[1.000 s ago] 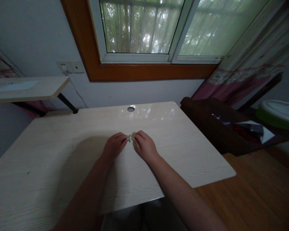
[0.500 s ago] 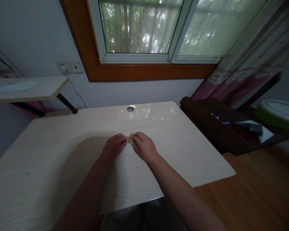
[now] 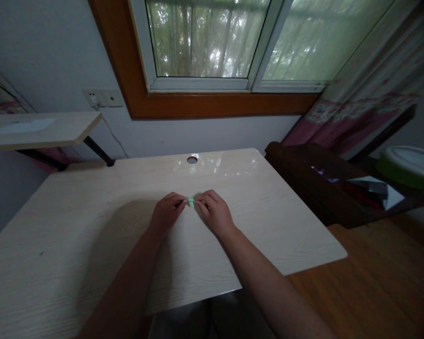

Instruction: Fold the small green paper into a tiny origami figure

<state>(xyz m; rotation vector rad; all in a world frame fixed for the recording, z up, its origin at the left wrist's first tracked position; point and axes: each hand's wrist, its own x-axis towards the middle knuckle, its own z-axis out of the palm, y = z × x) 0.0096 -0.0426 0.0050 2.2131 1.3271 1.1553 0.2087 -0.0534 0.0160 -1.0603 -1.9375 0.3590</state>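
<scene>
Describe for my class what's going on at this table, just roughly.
A person's left hand and right hand are close together at a pale table, pinching a small green piece between them, one from each side. The piece is too small to identify. A round hole lies beyond the hands, near the far edge.

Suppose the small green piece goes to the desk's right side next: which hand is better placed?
Probably the right hand: it meets the green piece from the side nearer the right edge of the desk; the left hand would likely have to reach across.
</scene>
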